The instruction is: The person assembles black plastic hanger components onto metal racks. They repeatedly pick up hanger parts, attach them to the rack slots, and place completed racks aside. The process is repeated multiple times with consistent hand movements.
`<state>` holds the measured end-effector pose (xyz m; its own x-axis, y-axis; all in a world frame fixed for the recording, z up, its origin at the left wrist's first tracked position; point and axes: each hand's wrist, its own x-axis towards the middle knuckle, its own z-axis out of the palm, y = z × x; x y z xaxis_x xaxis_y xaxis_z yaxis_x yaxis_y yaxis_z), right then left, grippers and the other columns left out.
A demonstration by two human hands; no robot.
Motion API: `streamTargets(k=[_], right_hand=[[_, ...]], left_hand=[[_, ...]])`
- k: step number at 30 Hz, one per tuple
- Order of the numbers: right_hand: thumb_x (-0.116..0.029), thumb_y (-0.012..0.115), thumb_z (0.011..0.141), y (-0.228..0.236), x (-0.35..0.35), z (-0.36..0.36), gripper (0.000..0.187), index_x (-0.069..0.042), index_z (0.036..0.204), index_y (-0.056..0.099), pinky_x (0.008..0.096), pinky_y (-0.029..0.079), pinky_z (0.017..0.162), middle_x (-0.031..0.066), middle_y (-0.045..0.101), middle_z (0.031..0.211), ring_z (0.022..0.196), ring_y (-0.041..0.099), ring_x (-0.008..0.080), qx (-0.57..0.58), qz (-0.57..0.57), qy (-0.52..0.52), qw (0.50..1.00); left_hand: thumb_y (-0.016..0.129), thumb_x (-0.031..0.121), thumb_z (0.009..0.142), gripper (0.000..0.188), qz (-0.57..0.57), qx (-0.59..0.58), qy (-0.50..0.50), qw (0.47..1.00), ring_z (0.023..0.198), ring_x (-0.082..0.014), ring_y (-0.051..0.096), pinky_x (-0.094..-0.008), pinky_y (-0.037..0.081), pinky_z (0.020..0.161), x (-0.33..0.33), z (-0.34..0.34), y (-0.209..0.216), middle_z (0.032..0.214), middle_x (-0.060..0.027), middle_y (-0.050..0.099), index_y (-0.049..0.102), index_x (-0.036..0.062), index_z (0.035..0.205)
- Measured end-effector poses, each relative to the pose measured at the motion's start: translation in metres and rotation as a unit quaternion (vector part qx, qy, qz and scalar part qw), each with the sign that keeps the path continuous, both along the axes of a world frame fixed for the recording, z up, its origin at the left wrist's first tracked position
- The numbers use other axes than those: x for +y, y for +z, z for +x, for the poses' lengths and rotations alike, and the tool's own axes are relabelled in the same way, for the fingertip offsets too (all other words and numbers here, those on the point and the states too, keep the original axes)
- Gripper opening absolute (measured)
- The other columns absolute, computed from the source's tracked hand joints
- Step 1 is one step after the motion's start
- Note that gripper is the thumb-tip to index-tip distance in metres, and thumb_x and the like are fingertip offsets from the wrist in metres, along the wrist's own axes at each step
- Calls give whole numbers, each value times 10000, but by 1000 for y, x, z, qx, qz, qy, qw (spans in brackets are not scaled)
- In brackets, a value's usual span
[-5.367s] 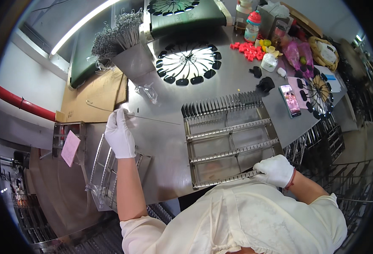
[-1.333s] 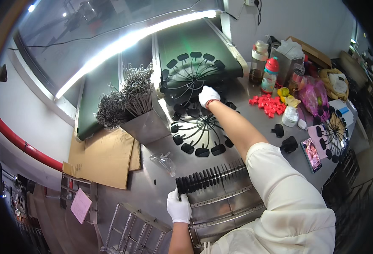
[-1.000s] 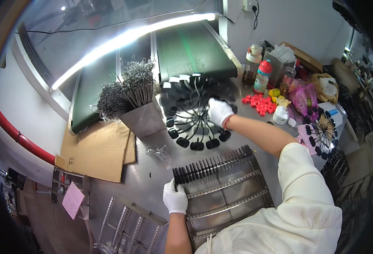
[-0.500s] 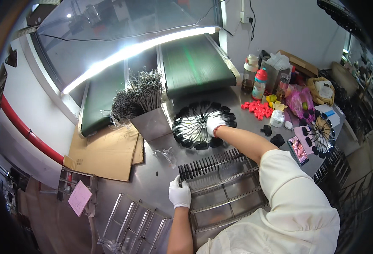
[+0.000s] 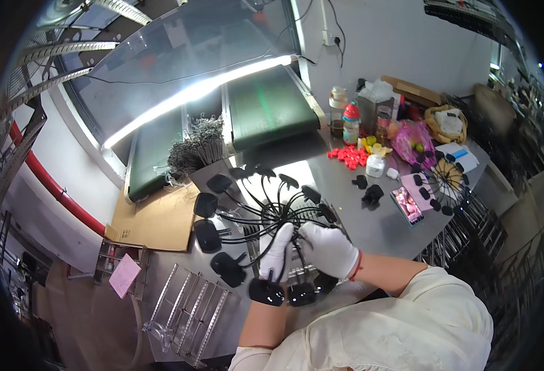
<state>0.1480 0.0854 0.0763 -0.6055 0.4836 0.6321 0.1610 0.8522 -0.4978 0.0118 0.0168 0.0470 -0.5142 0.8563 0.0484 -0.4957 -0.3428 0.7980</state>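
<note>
A wheel-shaped bunch of thin black stems, each ending in a dark glossy pad [image 5: 207,236], hangs above the table in front of me. My left hand [image 5: 276,255], in a white glove, grips the stems just below the point where they meet. From the right my right hand [image 5: 330,249], also gloved, closes on the same middle; its fingertips are partly hidden among the stems. The pads fan out on the left, at the back and toward me. Beneath the bunch, a slotted metal rack is mostly covered.
Another metal rack [image 5: 188,312] lies at the front left. Behind stand a bundle of wire hooks [image 5: 199,145] and a green conveyor belt [image 5: 269,111]. Red pieces [image 5: 348,156], bottles, a phone [image 5: 407,206] and a second black-padded wheel [image 5: 446,183] sit to the right.
The padded bunch has been lifted off the table and brought toward me. My left hand has left the slotted rack and joined my right at the bunch's middle. The view has shifted.
</note>
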Motion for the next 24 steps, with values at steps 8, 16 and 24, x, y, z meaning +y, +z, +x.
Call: streamTargets(k=[8, 16, 24], right_hand=[[-195, 708, 923, 38, -11, 51, 252, -47, 1124, 671, 358, 580, 766, 106, 707, 909, 837, 713, 249, 103, -136, 59, 984], [-320, 694, 988, 33, 39, 71, 328, -10, 883, 692, 230, 451, 477, 66, 708, 747, 573, 633, 102, 139, -606, 201, 757], [-259, 706, 970, 17, 110, 130, 204, -64, 912, 715, 250, 451, 502, 20, 687, 763, 597, 589, 67, 64, -554, 109, 823]], left_hand=[[576, 196, 923, 493, -15, -40, -164, 985, 1155, -313, 638, -447, 500, 1041, -33, 31, 49, 1282, -178, 646, 562, -64, 1342], [633, 216, 894, 605, 81, 149, -294, 941, 1192, -281, 588, -426, 493, 1000, 11, 62, 55, 1333, -166, 575, 457, 9, 1434], [758, 158, 862, 647, 61, 257, -272, 925, 1073, -245, 615, -373, 544, 848, 59, 77, 56, 1336, -167, 553, 446, 102, 1426]])
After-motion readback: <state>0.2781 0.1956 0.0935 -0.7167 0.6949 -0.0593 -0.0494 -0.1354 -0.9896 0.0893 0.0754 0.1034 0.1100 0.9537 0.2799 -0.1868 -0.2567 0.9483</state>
